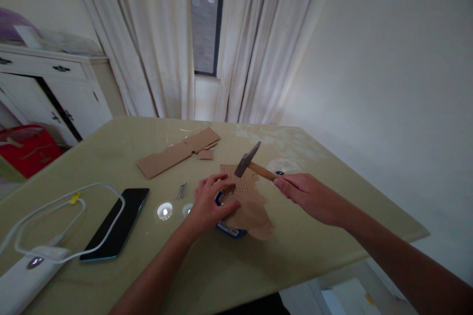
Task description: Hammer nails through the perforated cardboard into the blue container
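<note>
My right hand [305,194] is wrapped round the wooden handle of a hammer [262,171]. The hammer's dark metal head is above a piece of brown cardboard [254,211] with rows of small holes and a torn, uneven edge. My left hand [212,204] holds the cardboard at its left side, thumb and index finger apart and curved over it. Between those fingertips a thin dark nail [233,189] appears to stand on the cardboard. Beneath lies a round blue object [231,230], mostly covered by the cardboard and my left hand.
Several loose nails [181,191] lie left of my left hand. Behind them is a long cardboard strip [177,154] with smaller scraps. A black phone [116,221], a white cable [96,185] and a white power strip [35,275] occupy the table's left side.
</note>
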Tool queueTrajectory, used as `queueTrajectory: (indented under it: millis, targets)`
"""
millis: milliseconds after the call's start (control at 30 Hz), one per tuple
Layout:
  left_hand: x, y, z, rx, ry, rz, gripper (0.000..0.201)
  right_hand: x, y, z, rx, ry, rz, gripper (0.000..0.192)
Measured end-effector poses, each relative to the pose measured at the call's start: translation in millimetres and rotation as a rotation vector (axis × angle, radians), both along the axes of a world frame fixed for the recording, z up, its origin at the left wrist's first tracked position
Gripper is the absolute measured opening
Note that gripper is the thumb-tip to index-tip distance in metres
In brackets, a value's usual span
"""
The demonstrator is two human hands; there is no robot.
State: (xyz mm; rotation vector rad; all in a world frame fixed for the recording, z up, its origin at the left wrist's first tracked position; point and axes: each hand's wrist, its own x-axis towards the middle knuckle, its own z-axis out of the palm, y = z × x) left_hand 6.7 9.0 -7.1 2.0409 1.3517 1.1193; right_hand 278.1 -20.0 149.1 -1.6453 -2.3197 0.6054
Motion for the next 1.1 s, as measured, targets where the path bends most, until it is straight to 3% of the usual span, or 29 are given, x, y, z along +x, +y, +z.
queueTrajectory:
  millis: [200,433,733,967,1100]
  targets:
    - [5,-2,4.1,0.063,-0.017,0.079,0.036,0,-2,-2.6,-0.007,-0.078,0.000,0.054]
    - [13,0,3.1,0.033,-0.092,0.029,0.013,-1,-2,-0.9,0.010,-0.088,0.011,0.054]
    - [13,0,6.3,0.052,-0.064,0.030,0.010,-1,0,-10.4,-0.010,-0.111,0.039,0.059]
    - [13,-1,4.1,0.052,-0.072,0.025,0.012,0,-4,-0.2,0.027,-0.031,0.012,0.061]
    - [13,-1,4.1,0.057,-0.064,0.039,0.011,-3,-4,-6.6,-0.018,-0.068,0.018,0.056]
